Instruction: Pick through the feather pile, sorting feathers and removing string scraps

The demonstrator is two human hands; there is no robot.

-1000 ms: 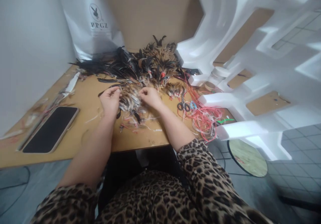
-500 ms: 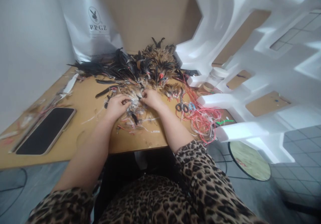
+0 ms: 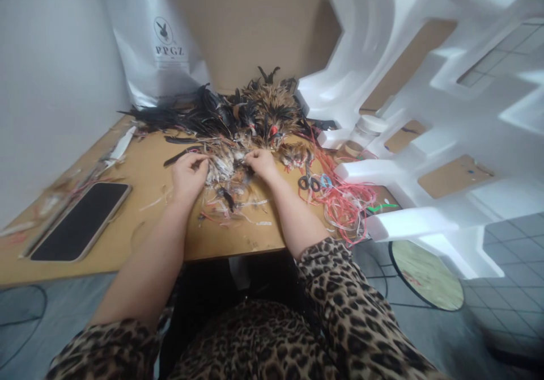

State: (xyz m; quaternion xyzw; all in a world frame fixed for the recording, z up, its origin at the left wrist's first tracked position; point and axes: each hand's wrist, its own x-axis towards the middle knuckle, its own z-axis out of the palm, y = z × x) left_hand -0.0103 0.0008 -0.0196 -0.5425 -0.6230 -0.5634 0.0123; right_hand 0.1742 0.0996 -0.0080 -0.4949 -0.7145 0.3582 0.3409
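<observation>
A pile of pale, fluffy feathers (image 3: 221, 167) lies on the table between my two hands. At its left edge my left hand (image 3: 189, 176) has thumb and fingers pinched together; what sits between the fingertips is too small to make out. My right hand (image 3: 262, 163) pinches at the pile's right side, a feather seemingly between its fingertips. Behind them spread long black feathers (image 3: 178, 119) and a bushy brown bundle of feathers (image 3: 276, 102). A loose dark feather (image 3: 227, 197) and scraps lie in front of the pale pile.
Scissors (image 3: 309, 182) with dark handles lie right of my right hand, beside tangled pink strings (image 3: 344, 204). A phone (image 3: 80, 221) rests at the left. White foam packing (image 3: 408, 224) borders the right side, near a lidded jar (image 3: 369, 127). A silver bag (image 3: 161, 68) stands behind.
My left hand has moved a little left, away from the middle of the pale feathers. My right hand has shifted slightly right, so more of the pile shows between them.
</observation>
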